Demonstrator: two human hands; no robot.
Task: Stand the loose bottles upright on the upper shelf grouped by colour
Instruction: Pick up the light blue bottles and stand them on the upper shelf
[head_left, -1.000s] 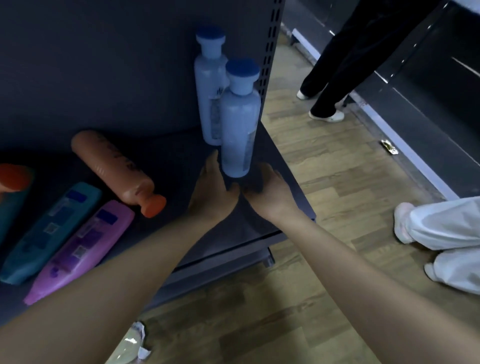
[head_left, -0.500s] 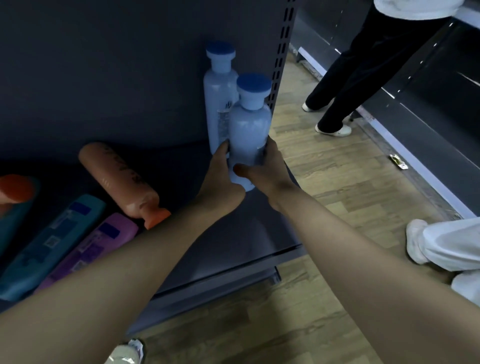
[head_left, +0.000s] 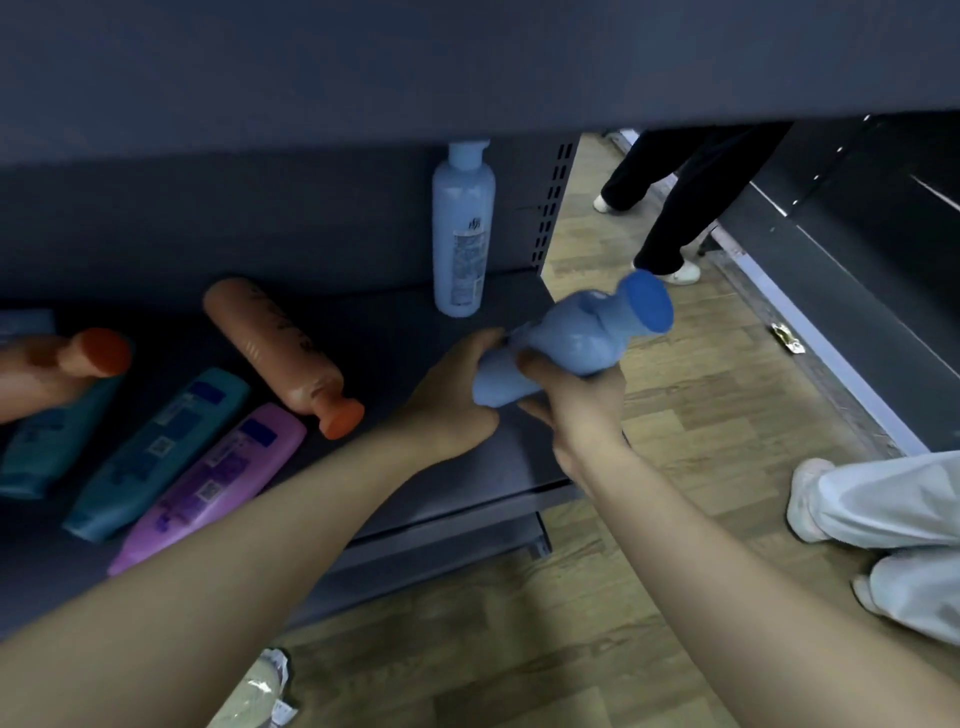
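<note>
Gripping tilted blue bottle (head_left: 576, 345): left hand (head_left: 449, 402), right hand (head_left: 576, 402).

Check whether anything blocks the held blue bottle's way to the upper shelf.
Nothing visible does. The left hand and right hand hold the blue bottle tilted, with open space up to the edge of the upper shelf; its top is out of view.

Stretched forward side by side, the left hand (head_left: 451, 402) and right hand (head_left: 579, 410) each curl round the tilted blue bottle (head_left: 574, 338).
</note>
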